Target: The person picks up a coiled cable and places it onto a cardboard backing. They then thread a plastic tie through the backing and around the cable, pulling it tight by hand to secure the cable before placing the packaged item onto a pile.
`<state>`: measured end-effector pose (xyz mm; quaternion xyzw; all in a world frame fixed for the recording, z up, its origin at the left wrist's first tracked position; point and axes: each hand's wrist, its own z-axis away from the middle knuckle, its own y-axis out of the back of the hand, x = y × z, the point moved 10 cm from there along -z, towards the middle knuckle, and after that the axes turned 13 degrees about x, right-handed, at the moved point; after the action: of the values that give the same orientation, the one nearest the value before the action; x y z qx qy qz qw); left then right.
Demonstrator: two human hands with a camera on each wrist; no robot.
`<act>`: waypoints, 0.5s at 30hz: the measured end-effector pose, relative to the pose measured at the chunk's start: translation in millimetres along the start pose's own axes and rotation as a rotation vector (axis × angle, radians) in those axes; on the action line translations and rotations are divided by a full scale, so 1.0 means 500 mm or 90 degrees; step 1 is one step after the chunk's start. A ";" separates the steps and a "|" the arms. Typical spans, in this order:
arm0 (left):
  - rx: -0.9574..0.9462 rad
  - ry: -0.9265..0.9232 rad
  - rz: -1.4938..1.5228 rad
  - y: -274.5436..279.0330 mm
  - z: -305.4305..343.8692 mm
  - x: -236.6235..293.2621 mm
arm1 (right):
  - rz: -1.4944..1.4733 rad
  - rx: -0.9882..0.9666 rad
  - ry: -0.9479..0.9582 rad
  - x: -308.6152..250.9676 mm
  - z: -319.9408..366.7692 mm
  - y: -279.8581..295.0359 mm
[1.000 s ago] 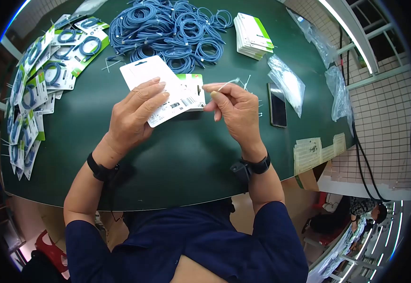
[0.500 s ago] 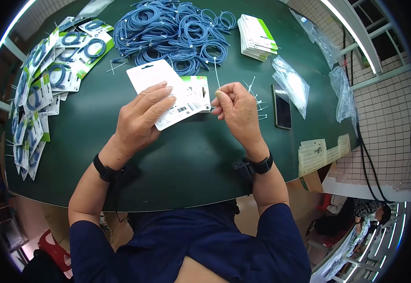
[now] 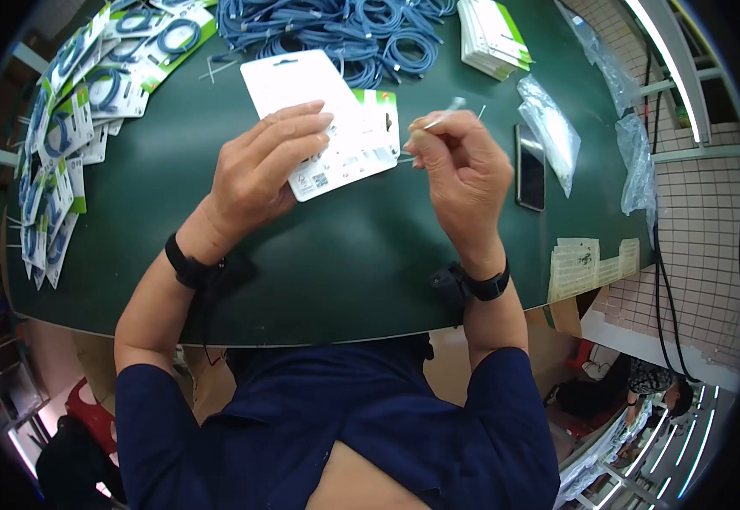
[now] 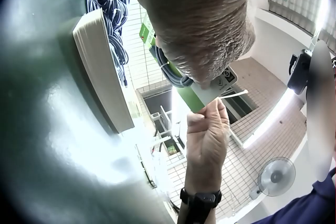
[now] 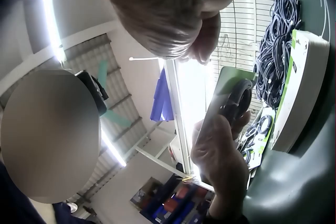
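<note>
My left hand (image 3: 255,166) holds a white packaging card (image 3: 297,81), thumb beneath and fingers flat across its printed face. A coiled blue cable (image 5: 239,98) sits on the card's underside, showing in the right wrist view. Just right of the card, my right hand (image 3: 472,174) pinches a thin white cable tie (image 3: 455,104) between thumb and forefinger. The tie's free end sticks out past the fingertips, also seen in the left wrist view. Below the held card lies a stack of green-and-white cards (image 3: 380,110), partly covered by it.
Coiled blue cables (image 3: 336,34) are heaped at the back. Finished-looking cable cards (image 3: 102,89) pile up at the left. Another card stack (image 3: 489,42) stands at back right, near a plastic bag (image 3: 548,132) and a phone (image 3: 530,170). Taped paper (image 3: 591,263) lies at the right edge.
The head view has tilted, shifting the table up in frame. The cable tie stood upright half a second ago and now leans. My left hand keeps its hold on the card.
</note>
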<state>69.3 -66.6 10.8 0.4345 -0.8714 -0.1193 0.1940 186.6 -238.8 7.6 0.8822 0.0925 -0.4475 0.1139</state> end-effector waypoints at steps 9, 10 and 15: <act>0.030 -0.031 0.028 0.012 -0.004 0.023 | -0.078 -0.093 0.148 -0.101 0.033 -0.052; 0.032 -0.035 0.029 0.014 -0.004 0.024 | -0.080 -0.099 0.156 -0.099 0.034 -0.057; 0.018 -0.048 0.052 0.013 -0.001 0.030 | -0.067 -0.110 0.155 -0.088 0.031 -0.063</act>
<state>56.4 -74.8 17.1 0.3968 -0.8965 -0.1152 0.1597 140.5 -215.7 30.6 0.9106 0.1902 -0.3331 0.1540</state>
